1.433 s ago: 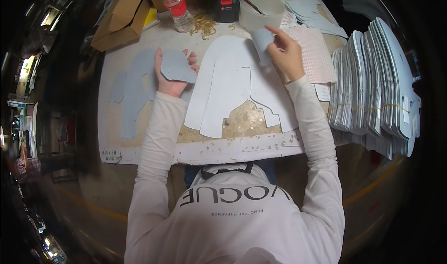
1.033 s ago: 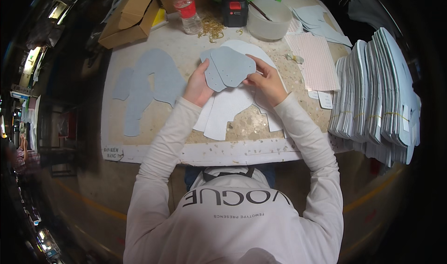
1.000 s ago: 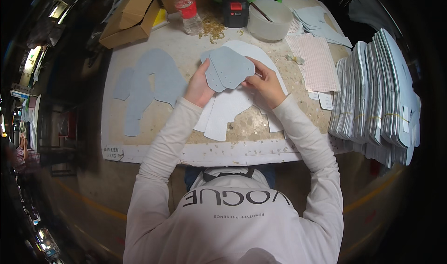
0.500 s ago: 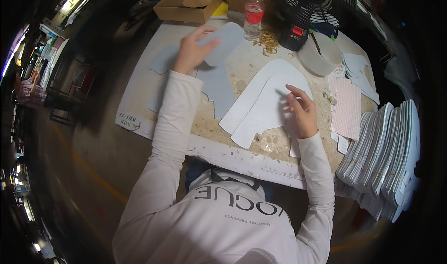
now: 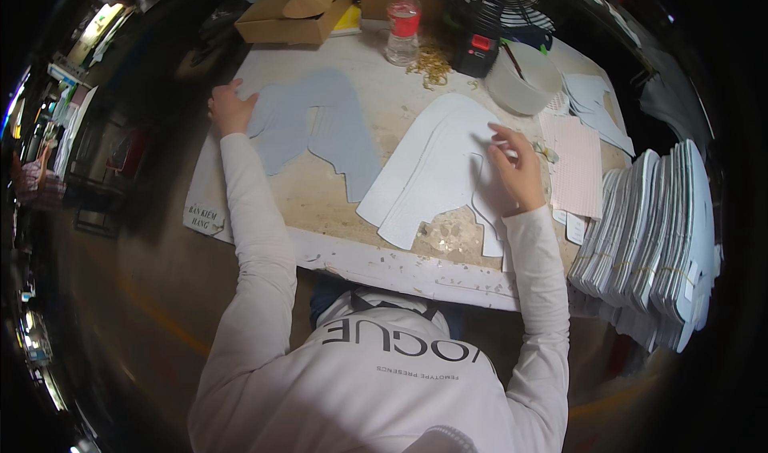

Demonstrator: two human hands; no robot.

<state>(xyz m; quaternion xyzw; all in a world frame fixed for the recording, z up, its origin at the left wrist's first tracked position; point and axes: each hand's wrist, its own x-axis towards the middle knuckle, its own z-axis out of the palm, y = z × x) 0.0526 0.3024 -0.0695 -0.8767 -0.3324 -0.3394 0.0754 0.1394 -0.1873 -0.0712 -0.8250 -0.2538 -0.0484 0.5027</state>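
Now left hand (image 5: 232, 107), fingers parted, has let go at flat blue-grey sheet pieces (image 5: 342, 117), upper left; I judge placing done. Right hand (image 5: 516, 165), fingers parted, over white arched sheets (image 5: 436, 153), centre.

Pretty dim room tbh, the outer edges basically went to black, so I couldn't make out the walls. The floor (image 5: 156, 261) was a dull grey-brown, with a yellow line (image 5: 164, 317) running across it on the left and a fainter streak (image 5: 616, 401) low on the right. A pale, speckled worktable (image 5: 384, 271) with a white front edge sat in the middle. Some dark, low furniture (image 5: 98, 213) stood off left, too murky to identify. Upper left, a bright white strip (image 5: 100, 31) glowed, lamp or window, couldn't tell, with small blurry lights (image 5: 52, 393) lower down.
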